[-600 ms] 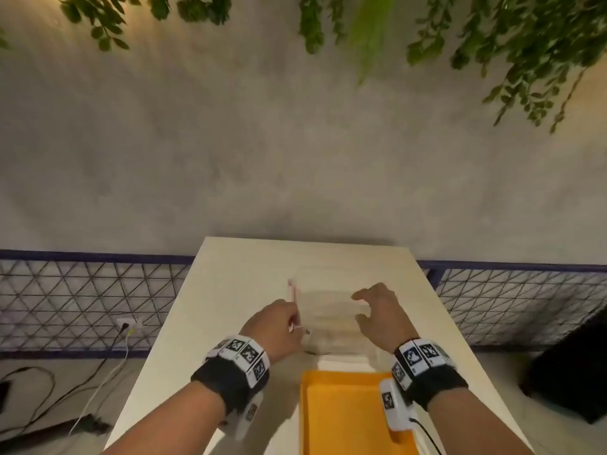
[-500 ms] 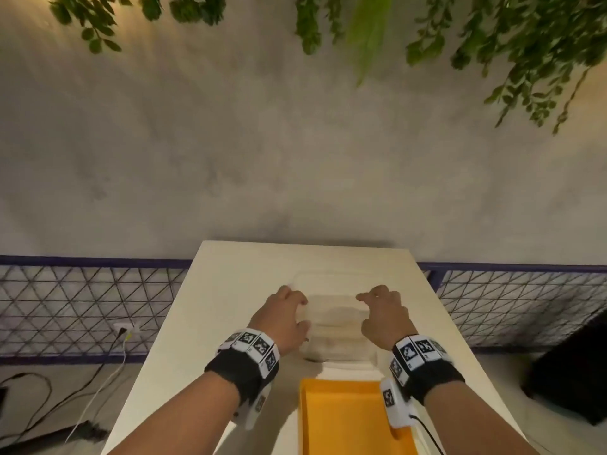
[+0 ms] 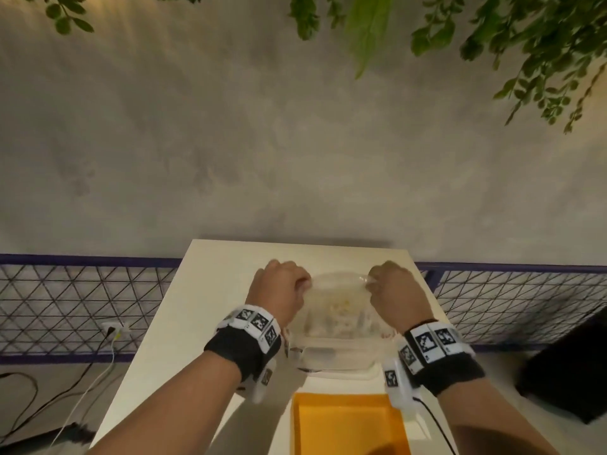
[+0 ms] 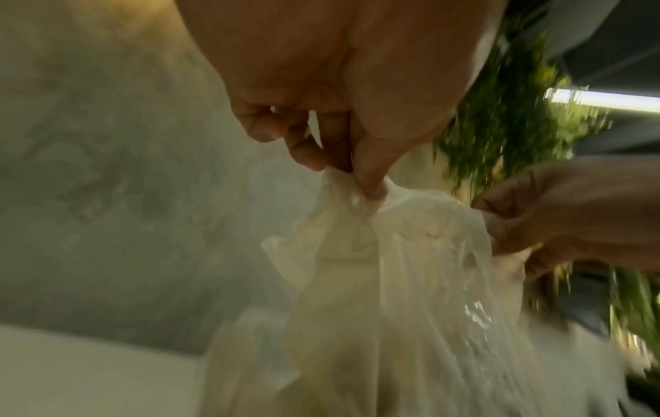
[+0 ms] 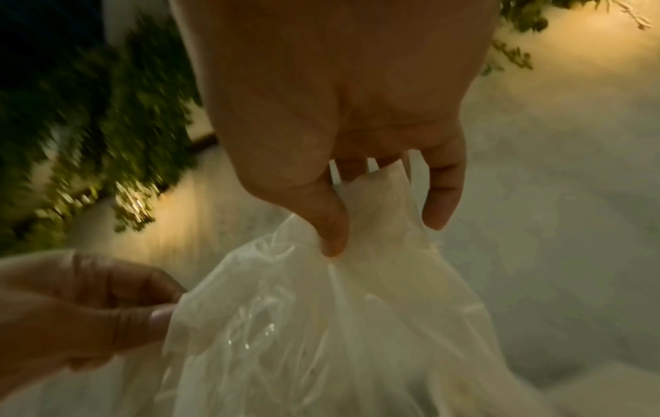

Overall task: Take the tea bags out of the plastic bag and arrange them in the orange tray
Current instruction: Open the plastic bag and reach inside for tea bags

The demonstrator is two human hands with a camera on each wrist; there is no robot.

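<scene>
A clear plastic bag (image 3: 336, 310) hangs over the cream table (image 3: 210, 290), lifted by its far corners so its mouth points toward the orange tray (image 3: 348, 425). My left hand (image 3: 282, 290) pinches one corner of the plastic bag (image 4: 375, 254) between thumb and fingers. At the other corner my right hand (image 3: 391, 290) pinches the plastic bag (image 5: 321, 324) the same way. Pale tea bags (image 3: 338, 318) show dimly through the film, low in the bag. The tray's floor is bare where I see it.
The table runs narrow toward a grey wall. A blue wire-mesh fence (image 3: 82, 303) flanks it on both sides. Cables and a plug (image 3: 113, 330) lie on the floor at left, and a black box (image 3: 571, 366) stands at right. Green foliage (image 3: 525, 44) hangs overhead.
Both hands moved from the bag's sides to its far corners, closed on them and raised that end, so the bag went from lying flat to hanging with its contents slid toward the tray.
</scene>
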